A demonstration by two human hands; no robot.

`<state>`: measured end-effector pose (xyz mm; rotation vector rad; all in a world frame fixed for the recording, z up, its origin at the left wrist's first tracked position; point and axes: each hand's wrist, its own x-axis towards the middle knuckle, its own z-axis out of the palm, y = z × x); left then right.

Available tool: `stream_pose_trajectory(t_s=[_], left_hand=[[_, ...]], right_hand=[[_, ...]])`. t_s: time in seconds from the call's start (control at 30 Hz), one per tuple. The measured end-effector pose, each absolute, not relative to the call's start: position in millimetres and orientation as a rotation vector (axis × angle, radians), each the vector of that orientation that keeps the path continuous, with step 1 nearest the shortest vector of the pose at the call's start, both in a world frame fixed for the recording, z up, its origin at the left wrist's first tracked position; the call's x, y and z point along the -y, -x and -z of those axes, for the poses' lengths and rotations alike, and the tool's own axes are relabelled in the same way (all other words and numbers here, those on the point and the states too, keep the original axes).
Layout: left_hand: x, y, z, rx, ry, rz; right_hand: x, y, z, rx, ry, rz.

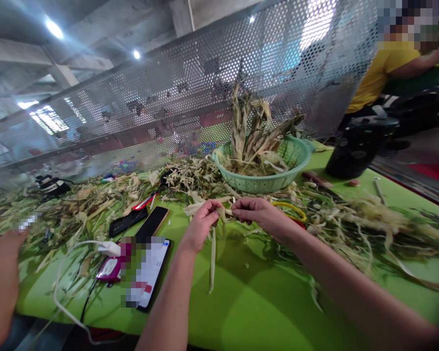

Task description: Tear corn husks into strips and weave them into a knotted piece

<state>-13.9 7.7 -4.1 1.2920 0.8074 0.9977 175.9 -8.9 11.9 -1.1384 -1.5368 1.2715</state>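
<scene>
Pale strips of dried corn husk [225, 213] stretch between my two hands, above the green tabletop. My left hand [205, 219] pinches one part of the husk, and a long thin strip [212, 261] hangs below it. Fingers closed, my right hand [254, 212] grips the other end. A broader pale husk piece [193, 208] sticks out past my left hand. Behind the hands stands a green plastic basket [261, 183] with upright dried husks [254, 129] in it.
Husk scraps [95, 202] cover the table's back and left; fibrous strands [380, 224] lie at right. Phones [151, 273], a magenta power bank [111, 268] and a cable are at left. A dark container [360, 146] stands back right. Another person's hand [7, 243] is at far left.
</scene>
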Motion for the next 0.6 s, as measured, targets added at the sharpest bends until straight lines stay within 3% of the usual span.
stream_pose_trajectory(t_s=[0.43,0.6], left_hand=[[-6.7,12.9,1.1,-0.852,-1.374,-0.986],[-5.8,13.5,0.5,-0.847,-1.357,-0.942]], right_hand=[[8.6,-176.5,-11.3,1.516,1.088,-1.303],[5.4,-176.7,-6.2,1.662,1.156,-1.110]])
